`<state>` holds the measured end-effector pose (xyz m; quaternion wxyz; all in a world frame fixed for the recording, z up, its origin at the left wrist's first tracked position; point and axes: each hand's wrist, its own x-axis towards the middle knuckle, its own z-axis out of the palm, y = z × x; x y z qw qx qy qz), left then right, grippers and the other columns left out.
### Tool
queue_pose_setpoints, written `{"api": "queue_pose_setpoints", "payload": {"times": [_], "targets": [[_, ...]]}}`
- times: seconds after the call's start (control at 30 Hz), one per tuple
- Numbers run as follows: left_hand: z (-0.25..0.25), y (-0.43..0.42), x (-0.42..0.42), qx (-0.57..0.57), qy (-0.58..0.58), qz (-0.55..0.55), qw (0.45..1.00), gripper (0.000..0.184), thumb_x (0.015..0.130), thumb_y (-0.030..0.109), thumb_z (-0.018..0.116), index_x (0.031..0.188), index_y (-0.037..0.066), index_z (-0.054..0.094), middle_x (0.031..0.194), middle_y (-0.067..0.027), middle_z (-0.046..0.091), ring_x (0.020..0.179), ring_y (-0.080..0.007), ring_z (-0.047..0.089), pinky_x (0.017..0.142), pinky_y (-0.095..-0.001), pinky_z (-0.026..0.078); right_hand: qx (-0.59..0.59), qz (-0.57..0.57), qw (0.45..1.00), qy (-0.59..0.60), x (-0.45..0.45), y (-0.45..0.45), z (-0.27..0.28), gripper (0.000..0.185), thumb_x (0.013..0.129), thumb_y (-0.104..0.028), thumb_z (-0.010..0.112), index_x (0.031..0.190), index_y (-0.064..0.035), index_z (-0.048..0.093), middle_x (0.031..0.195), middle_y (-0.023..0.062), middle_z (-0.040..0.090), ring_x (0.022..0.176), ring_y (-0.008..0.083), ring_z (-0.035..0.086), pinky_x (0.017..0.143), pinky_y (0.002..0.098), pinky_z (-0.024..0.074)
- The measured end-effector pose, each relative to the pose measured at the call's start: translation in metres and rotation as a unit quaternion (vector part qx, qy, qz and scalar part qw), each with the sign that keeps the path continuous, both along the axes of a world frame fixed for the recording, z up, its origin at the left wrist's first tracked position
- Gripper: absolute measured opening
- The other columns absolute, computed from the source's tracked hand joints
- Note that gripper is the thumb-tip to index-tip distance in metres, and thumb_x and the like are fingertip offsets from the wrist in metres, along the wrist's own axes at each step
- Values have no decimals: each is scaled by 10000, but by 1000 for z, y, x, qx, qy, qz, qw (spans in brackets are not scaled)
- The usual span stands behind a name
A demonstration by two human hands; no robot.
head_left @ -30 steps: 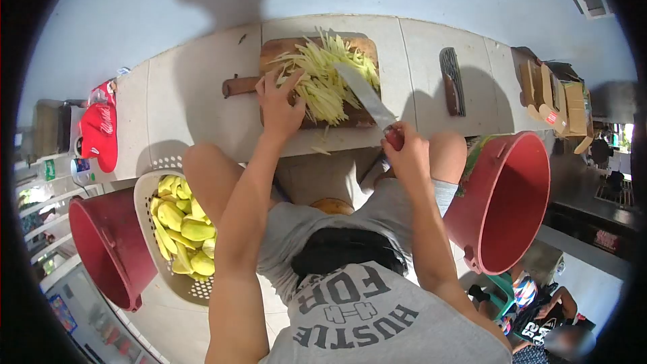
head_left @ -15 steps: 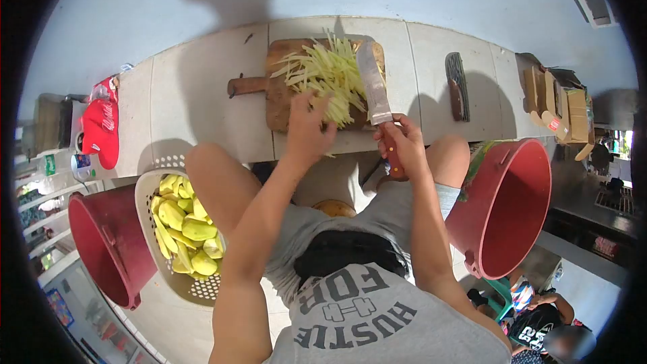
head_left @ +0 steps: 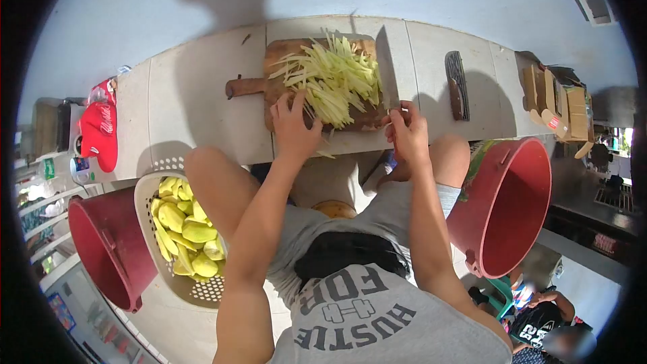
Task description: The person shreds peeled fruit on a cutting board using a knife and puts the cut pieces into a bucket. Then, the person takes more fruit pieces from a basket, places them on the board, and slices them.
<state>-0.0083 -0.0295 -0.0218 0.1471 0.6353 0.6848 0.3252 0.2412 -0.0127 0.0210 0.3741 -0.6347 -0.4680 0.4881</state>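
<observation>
A pile of thin pale yellow-green strips point(head_left: 337, 81), cut from some fruit or vegetable, lies on a wooden cutting board point(head_left: 274, 61) with a handle at its left. My left hand point(head_left: 295, 128) rests at the pile's near left side, fingers apart and touching strips and board. In my right hand point(head_left: 408, 133) is a wide-bladed knife point(head_left: 387, 67), gripped by its reddish handle, which my fingers mostly cover. The blade stands nearly on edge along the right side of the board, pointing away from me, beside the strips. Whether it touches the board I cannot tell.
A second knife or sheathed blade point(head_left: 457, 86) lies on the tiled counter point(head_left: 209, 94) at right. By my left leg stands a perforated basket point(head_left: 151, 222) of peeled yellow-green pieces point(head_left: 192, 229). Red buckets point(head_left: 108, 243) flank me. A red cap point(head_left: 100, 135) and cardboard boxes point(head_left: 569, 111) sit farther out.
The knife has shifted right and turned from flat to nearly on edge, baring strips on the board's right side. My left hand has moved slightly left and spread against the pile.
</observation>
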Motion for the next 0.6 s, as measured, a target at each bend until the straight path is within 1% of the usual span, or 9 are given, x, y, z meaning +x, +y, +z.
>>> {"api": "queue_pose_setpoints", "payload": {"times": [0.03,0.1,0.17,0.23,0.27,0.33,0.43,0.57,0.6], "targets": [[-2,-3,-2,-25,-24,22,999,575,763,130,711,1322,54,597,1299,-220,508,1205,-432,467,1028,-513,419,20,-9,999,-32,2,2,-1,243,1002,-96,573,1186,64,572,807,106,691,559,115,590,480,286,476],[0,-17,-3,-76,-55,17,995,565,761,140,725,1302,43,594,1258,-207,520,1181,-413,493,987,-506,450,59,-30,995,-73,1,3,-2,244,995,-94,582,1189,55,576,814,104,694,563,104,587,486,280,475],[1,-34,-3,-127,-83,11,988,557,758,149,738,1283,31,591,1217,-195,533,1158,-395,518,946,-499,481,63,-32,997,-38,4,5,-10,234,999,-97,582,1181,48,578,814,101,692,564,100,583,488,277,473],[-1,-49,1,-279,12,-130,951,523,764,131,757,1253,71,582,1201,-178,549,1134,-370,565,887,-464,524,67,-36,997,-4,3,6,-13,223,1002,-101,582,1174,42,579,813,98,690,564,96,578,490,274,470],[-1,-57,6,-280,12,-130,951,523,764,131,757,1253,71,582,1201,-178,549,1134,-370,565,887,-464,524,72,-39,996,19,1,5,-12,211,1006,-102,580,1165,37,578,810,96,688,564,92,573,492,271,466],[1,-67,18,-158,61,-170,971,535,754,116,761,1260,81,590,1186,-187,539,1137,-370,549,874,-476,531,74,-43,995,43,-3,4,-11,200,1011,-103,578,1157,33,577,807,93,685,565,89,567,493,268,463],[-9,-65,25,-116,102,-199,968,472,794,96,692,1256,79,595,1176,-172,529,1126,-345,542,813,-457,581,48,-36,997,45,-5,1,-9,187,1017,-100,576,1153,28,575,802,88,678,563,88,560,493,267,458],[-25,-57,26,-108,116,-200,967,457,805,63,660,1256,60,591,1171,-176,520,1126,-354,530,810,-455,583,35,-40,998,38,-2,-3,-13,175,1012,-82,572,1148,27,576,809,86,678,562,90,558,491,267,455],[-28,-57,26,-114,103,-200,968,469,791,47,672,1253,38,590,1166,-189,522,1118,-372,524,865,-449,546,21,-44,998,45,-1,-5,-15,172,1009,-79,572,1145,27,577,812,85,679,558,91,558,491,266,456]]}}
